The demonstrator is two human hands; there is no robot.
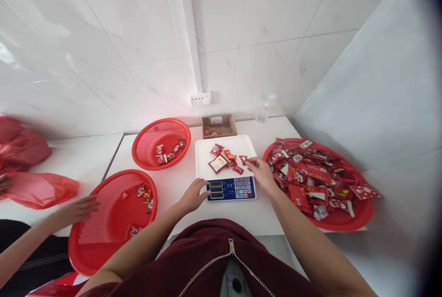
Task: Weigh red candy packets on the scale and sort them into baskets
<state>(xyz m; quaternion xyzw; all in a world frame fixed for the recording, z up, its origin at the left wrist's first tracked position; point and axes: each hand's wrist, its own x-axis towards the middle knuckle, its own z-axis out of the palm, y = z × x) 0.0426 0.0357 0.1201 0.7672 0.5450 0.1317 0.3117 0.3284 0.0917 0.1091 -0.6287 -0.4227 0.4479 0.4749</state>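
A white weighing scale (207,154) with a blue keypad panel (232,189) stands on the table in front of me. Several small red candy packets (221,161) lie on its pan. My right hand (259,171) reaches over the pan's right edge, its fingers pinched on a small red packet (243,159). My left hand (193,195) rests at the scale's front left corner, fingers curled against the display, holding nothing that I can see.
A red basket (359,221) heaped with red packets sits at the right. Two red mesh baskets (145,142) (103,228) with a few packets sit left. Another person's hand (74,210) touches the near basket. A cardboard box (218,125), a clear bottle (262,113), red plastic bags (37,189).
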